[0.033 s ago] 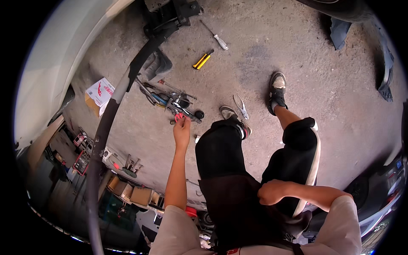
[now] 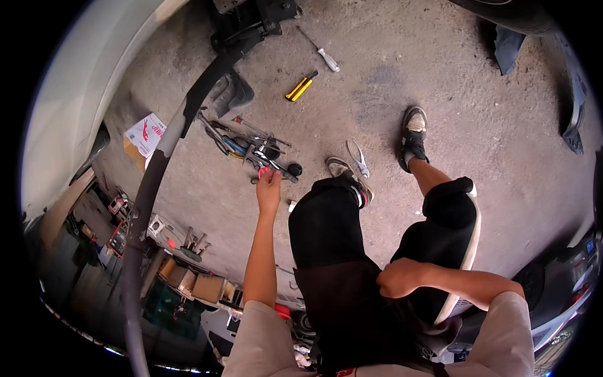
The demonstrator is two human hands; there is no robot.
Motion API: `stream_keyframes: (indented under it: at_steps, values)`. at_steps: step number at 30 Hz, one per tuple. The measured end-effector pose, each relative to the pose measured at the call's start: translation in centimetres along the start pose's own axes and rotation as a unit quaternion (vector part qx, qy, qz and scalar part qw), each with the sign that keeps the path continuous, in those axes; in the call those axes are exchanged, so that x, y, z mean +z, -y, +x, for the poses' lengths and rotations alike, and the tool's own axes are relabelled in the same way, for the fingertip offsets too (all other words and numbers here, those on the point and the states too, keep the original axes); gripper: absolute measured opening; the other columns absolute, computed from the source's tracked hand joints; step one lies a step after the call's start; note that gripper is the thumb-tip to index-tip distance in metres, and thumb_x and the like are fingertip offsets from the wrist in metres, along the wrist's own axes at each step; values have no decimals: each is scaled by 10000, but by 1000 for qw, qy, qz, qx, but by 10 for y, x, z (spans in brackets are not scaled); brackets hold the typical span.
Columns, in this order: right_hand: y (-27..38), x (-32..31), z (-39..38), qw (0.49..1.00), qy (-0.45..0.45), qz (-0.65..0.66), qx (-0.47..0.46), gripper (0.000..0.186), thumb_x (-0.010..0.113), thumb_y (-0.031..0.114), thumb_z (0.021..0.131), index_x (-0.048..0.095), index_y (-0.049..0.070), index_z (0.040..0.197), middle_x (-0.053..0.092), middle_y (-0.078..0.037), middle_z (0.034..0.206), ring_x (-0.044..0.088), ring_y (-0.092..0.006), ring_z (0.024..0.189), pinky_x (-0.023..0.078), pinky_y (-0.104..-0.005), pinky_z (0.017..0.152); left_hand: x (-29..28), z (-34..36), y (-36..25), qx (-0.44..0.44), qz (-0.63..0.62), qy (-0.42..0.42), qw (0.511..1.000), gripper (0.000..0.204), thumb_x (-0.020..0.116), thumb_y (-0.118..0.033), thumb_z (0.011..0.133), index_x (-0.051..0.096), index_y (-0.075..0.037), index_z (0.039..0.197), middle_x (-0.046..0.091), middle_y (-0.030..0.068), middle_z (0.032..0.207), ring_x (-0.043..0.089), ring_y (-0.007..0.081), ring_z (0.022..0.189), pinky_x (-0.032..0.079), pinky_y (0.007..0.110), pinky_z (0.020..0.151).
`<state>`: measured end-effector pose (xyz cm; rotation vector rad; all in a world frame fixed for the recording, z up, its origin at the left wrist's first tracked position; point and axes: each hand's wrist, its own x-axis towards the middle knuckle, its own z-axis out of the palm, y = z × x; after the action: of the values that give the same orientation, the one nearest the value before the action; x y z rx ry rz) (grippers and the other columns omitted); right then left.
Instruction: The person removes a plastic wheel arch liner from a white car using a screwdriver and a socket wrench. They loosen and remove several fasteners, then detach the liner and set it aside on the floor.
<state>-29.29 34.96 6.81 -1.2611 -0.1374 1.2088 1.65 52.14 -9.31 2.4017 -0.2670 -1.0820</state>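
Observation:
My left hand [image 2: 269, 190] reaches down to a pile of hand tools [image 2: 248, 146] on the concrete floor. Its fingers are pinched on a red-handled tool [image 2: 264, 171], whose kind I cannot make out. Beside the fingertips lie a round black piece [image 2: 294, 169] and dark metal tools. My right hand [image 2: 401, 278] is curled into a fist over my thigh, against the dark apron [image 2: 336, 301]; anything inside it is hidden. Pliers [image 2: 360, 162] lie beside my left shoe. Farther off are a yellow-and-black utility knife [image 2: 301, 87] and a screwdriver [image 2: 327, 60] with a pale handle.
A long dark curved bar [image 2: 151, 182] runs along my left, near a pale car panel [image 2: 88, 81]. A white-and-brown box [image 2: 144, 137] sits beyond it. Cardboard boxes [image 2: 207, 289] and shop gear fill the lower left. Dark broken plastic parts [image 2: 507, 49] lie at far right.
Less of the red-handled tool shows past my left fingers. The view has shifted slightly; my right fist stays over my thigh.

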Motion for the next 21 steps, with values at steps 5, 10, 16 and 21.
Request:
stream_keyframes:
  at_steps: [5,10,16,21]
  values:
    - [-31,-88,34,981,-194,-13,17,298,474,236,814,632,-12,862,649,-214,823,621,-388,814,474,-462,756,55,66,103,-49,62,-10,997,285,611,-239,830,639,42,873,606,75,688,570,164,658,447,304,621]
    - [-75,-137,11,894,-423,-136,53,136,533,146,779,536,10,763,594,-154,705,602,-337,661,472,-434,614,88,111,161,-73,145,-203,966,249,613,-226,765,653,-3,868,668,160,822,647,292,776,496,364,716]
    - [-91,-150,-3,814,-546,-159,118,117,569,86,742,479,11,747,541,-143,676,569,-347,646,450,-437,575,79,169,139,-131,228,-232,936,329,585,-242,796,598,-50,1063,664,177,949,636,323,918,493,430,777]
    - [-86,-143,21,823,-524,-204,84,117,557,120,769,512,12,772,575,-147,724,602,-332,680,479,-421,592,71,218,153,-132,241,-159,948,333,593,-237,781,614,-28,1040,654,201,979,632,345,934,497,443,778]
